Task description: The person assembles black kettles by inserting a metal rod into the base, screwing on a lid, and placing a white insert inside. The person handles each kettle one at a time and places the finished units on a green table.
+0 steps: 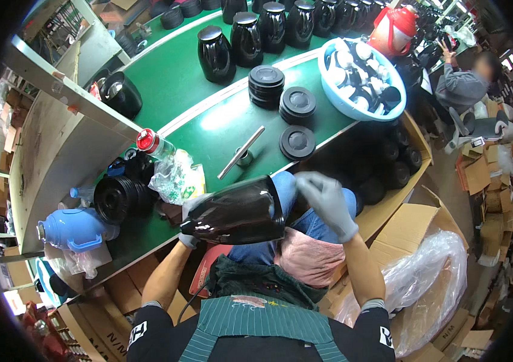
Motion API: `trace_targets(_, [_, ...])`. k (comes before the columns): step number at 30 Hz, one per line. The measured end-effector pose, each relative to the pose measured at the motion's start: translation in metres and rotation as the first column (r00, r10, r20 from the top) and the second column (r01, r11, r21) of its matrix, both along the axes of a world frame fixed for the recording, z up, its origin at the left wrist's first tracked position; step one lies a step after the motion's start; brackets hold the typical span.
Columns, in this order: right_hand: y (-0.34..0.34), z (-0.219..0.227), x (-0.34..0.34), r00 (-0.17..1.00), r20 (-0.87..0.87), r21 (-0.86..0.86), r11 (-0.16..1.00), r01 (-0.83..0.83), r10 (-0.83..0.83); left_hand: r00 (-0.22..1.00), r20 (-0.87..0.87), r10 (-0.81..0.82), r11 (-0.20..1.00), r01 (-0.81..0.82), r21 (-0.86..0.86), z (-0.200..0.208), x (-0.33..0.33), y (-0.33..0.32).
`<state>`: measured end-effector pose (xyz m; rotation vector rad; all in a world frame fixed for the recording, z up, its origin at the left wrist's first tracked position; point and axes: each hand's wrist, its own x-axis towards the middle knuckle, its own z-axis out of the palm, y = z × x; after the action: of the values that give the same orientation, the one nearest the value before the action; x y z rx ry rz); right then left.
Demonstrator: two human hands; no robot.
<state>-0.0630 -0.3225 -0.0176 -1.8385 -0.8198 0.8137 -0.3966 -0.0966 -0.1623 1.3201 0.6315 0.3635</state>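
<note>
Left hand (189, 224) grips the narrow end of one dark jug (235, 212), held sideways over the lap, near the bench (196, 90). Right hand (327, 202), gloved, fingers curled at the jug's open end; grasp unclear. Three lid stacks (288, 114) lie beyond.

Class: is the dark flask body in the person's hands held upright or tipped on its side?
Tipped on its side: the dark flask body lies across the lap, left hand underneath, right hand at its wide end.

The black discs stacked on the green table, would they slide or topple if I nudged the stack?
The discs look like smooth, light plastic, so probably slippery. The stack is several high, so a nudge may shear the top ones off. Lying flat on the table, they seem unlikely to roll.
</note>
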Motion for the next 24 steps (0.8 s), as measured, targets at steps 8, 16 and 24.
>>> trace_targets(8, [0.107,-0.153,0.068,0.642,0.765,-0.385,0.834,0.395,0.050,0.986,0.134,0.095,0.895,-0.026,-0.446,-0.041,0.015,-0.034])
trace_targets(16, [0.092,-0.177,0.068,0.638,0.762,-0.156,0.926,0.343,-0.108,0.997,0.074,0.025,0.950,-0.001,-0.314,-0.031,0.034,-0.035])
trace_targets(24, [0.011,0.001,-0.018,0.967,-0.125,0.436,0.888,-0.148,0.223,0.957,0.214,-0.197,0.941,0.246,-0.234,-0.026,0.059,-0.041])
